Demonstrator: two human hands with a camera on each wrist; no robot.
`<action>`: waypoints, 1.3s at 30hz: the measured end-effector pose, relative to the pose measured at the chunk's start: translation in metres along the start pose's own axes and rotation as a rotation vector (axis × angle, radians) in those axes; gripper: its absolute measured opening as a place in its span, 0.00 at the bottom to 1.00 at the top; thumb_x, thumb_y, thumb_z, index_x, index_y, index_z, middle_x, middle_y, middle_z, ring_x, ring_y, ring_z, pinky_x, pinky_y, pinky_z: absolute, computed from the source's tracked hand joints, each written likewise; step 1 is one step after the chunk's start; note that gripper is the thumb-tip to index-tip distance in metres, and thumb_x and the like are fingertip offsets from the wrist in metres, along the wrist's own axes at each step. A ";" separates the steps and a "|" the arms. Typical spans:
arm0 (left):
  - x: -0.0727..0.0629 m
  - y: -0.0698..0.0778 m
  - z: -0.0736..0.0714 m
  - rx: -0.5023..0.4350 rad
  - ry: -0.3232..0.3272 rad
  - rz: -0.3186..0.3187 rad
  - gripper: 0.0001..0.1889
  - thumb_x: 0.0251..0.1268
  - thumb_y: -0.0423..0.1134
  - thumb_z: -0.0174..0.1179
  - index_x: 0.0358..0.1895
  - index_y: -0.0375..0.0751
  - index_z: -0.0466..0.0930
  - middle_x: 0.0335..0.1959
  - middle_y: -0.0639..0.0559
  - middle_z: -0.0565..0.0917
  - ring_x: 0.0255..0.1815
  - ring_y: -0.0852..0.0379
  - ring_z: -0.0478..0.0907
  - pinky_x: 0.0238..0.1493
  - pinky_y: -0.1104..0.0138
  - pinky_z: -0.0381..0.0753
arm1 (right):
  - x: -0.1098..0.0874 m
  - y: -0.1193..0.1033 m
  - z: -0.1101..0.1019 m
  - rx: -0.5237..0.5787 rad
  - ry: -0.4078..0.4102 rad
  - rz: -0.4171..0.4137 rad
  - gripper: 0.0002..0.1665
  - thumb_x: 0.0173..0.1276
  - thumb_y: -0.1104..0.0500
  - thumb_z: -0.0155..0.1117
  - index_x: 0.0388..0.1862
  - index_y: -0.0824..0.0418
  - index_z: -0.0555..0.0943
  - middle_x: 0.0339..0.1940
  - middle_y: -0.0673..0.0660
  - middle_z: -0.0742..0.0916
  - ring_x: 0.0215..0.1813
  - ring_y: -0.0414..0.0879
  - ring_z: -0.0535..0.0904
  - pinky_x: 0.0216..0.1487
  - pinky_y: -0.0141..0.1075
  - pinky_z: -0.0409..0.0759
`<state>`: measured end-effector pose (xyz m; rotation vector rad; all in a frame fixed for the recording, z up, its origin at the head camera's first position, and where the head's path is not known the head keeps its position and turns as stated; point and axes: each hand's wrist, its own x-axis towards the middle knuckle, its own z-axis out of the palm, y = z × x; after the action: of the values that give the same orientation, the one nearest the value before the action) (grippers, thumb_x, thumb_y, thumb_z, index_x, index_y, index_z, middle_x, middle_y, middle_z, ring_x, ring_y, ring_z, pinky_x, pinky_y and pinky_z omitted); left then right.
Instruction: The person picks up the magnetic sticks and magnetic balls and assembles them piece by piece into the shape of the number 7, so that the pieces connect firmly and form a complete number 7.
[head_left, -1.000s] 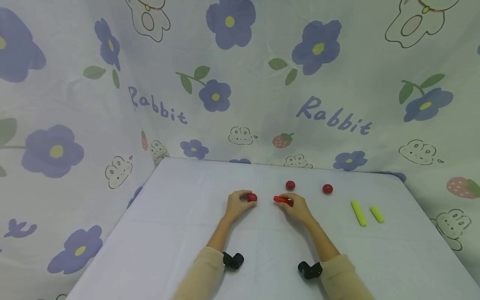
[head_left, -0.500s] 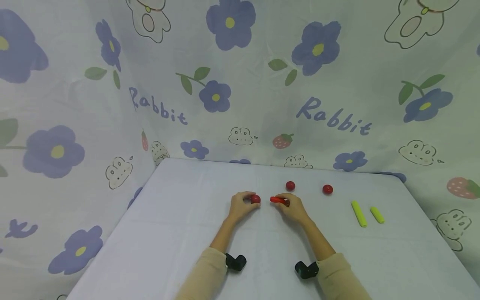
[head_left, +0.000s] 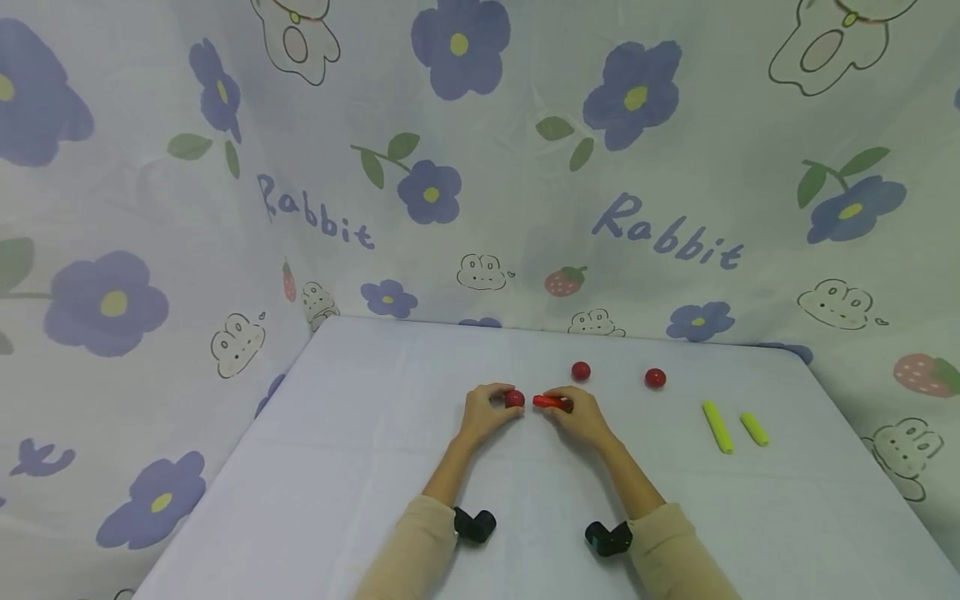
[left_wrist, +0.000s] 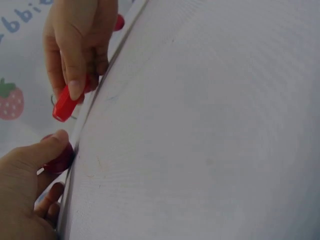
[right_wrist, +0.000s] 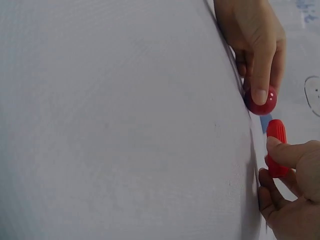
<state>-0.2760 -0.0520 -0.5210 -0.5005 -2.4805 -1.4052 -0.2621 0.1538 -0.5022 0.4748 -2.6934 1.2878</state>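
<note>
My left hand (head_left: 482, 414) pinches a glossy red ball (head_left: 514, 399) between thumb and fingertips. Facing it from the right, my right hand (head_left: 587, 415) holds a short red rod (head_left: 549, 402), pointed at the ball. In the right wrist view the rod (right_wrist: 276, 128) shows a ribbed side, gripped under the thumb, with its free end just short of the ball (right_wrist: 269, 104). A small gap between rod and ball also shows in the left wrist view. The rod's other end is partly hidden by the right fingers and looks darker.
Two more red balls lie farther back on the white table (head_left: 352, 417), one ball (head_left: 581, 371) behind my right hand and another ball (head_left: 656, 378) to its right. A longer yellow rod (head_left: 717, 427) and a shorter yellow rod (head_left: 754, 429) lie at the right. Patterned cloth hangs behind.
Both hands have drawn closer together: the left has shifted right with the ball, the right has shifted left with the rod. The gap between ball and rod has narrowed.
</note>
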 end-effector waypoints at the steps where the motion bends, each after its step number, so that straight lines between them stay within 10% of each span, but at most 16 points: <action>1: 0.000 0.000 0.000 0.003 0.003 0.006 0.21 0.44 0.40 0.74 0.44 0.34 0.84 0.41 0.43 0.86 0.47 0.46 0.79 0.53 0.55 0.74 | 0.000 0.000 0.001 0.003 0.002 -0.002 0.16 0.56 0.69 0.68 0.45 0.67 0.82 0.43 0.61 0.85 0.42 0.51 0.78 0.45 0.44 0.77; 39: -0.003 -0.001 0.002 0.020 0.028 -0.015 0.22 0.43 0.42 0.74 0.44 0.36 0.84 0.40 0.46 0.86 0.44 0.49 0.78 0.49 0.56 0.74 | 0.001 0.010 0.009 0.185 0.026 0.068 0.18 0.56 0.61 0.72 0.44 0.67 0.83 0.40 0.61 0.86 0.38 0.48 0.80 0.40 0.32 0.77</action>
<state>-0.2741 -0.0515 -0.5236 -0.4549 -2.4788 -1.3818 -0.2658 0.1523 -0.5151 0.3852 -2.6024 1.5592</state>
